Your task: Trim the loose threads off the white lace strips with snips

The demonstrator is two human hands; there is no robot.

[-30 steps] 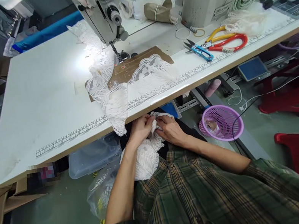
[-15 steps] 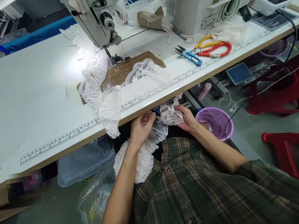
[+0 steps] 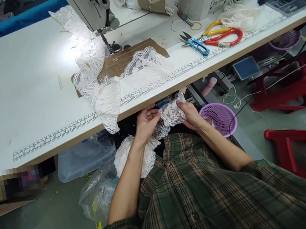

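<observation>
Between the two hands, just under the front edge of the white table [image 3: 36,111], a lace strip [image 3: 172,114] is spanning the gap, patterned face showing. Left hand [image 3: 146,124]: thumb and forefinger are pinching the strip's left side, the other fingers loosely extended toward the table edge. Right hand [image 3: 191,116]: it is gripping the strip's right side, thumb lying on top, fingers curling behind and partly hidden. Below the left hand, the lace is trailing down toward the lap; a gathered white lace bundle [image 3: 123,157] is lying there, the left forearm crossing over it.

Above and to the left of the left hand, more white lace [image 3: 106,105] is draping over the table edge, well apart from the fingers. Farther beyond both hands, a brown card [image 3: 131,57] is lying beneath the sewing machine [image 3: 83,8], part of that lace resting on it. Beyond the right hand, up and to the right, blue snips [image 3: 198,46] are lying on the tabletop beside red-and-yellow-handled scissors [image 3: 226,36].

Near the right hand, on its outer side, a purple basket [image 3: 221,118] is standing lower down. Outward from the left hand, a clear plastic bin [image 3: 85,158] is sitting below the table.
</observation>
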